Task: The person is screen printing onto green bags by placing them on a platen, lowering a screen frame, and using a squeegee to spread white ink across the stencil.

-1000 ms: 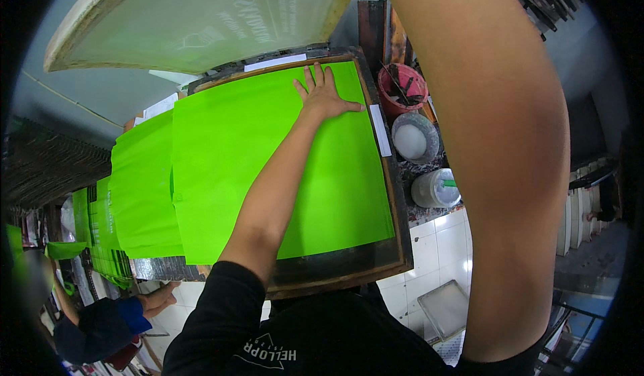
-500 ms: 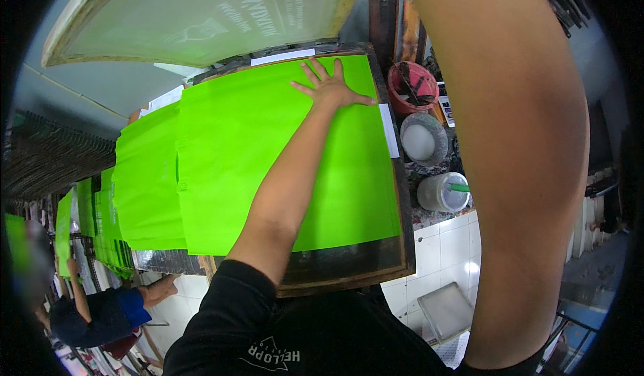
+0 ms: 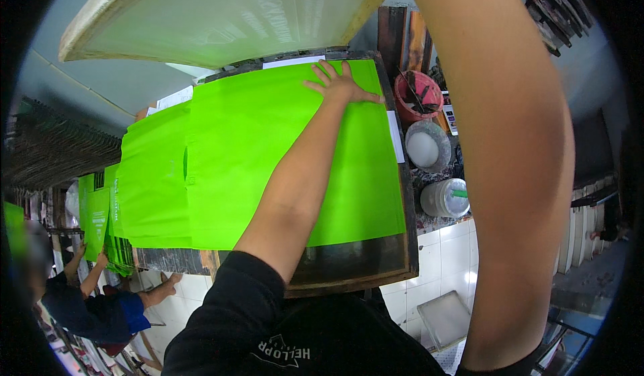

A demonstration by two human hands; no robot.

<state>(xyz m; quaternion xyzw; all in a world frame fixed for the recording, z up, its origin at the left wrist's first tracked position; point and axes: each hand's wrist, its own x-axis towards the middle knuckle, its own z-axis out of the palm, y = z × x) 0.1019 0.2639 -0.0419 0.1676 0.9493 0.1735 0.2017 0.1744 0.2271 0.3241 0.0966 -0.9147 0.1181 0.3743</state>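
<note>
Green sheet [image 3: 231, 144] is directly under our left hand [image 3: 340, 89], lying flat on the dark framed board [image 3: 362, 266]. Left hand sits palm down near its far right corner, fingers fanned, gripping nothing, thumb at the right edge by a white strip [image 3: 396, 136]. So most of the sheet runs left and nearer to us from that hand. Long axis looks left-right, but the fisheye makes that uncertain. Left is the nearer hand in view; right arm [image 3: 520, 175] goes up past the board's right side and our right hand is out of frame, can't tell its state. Screen [image 3: 221, 27] tilts up over the far edge.

Writing: pale lettering and a drawing on the screen, washed out; white print on our black shirt [image 3: 349, 332], inverted from here; light print on the sheet in a co-worker's hands [image 3: 102, 258]. No print visible on our sheet's bare area.
</note>
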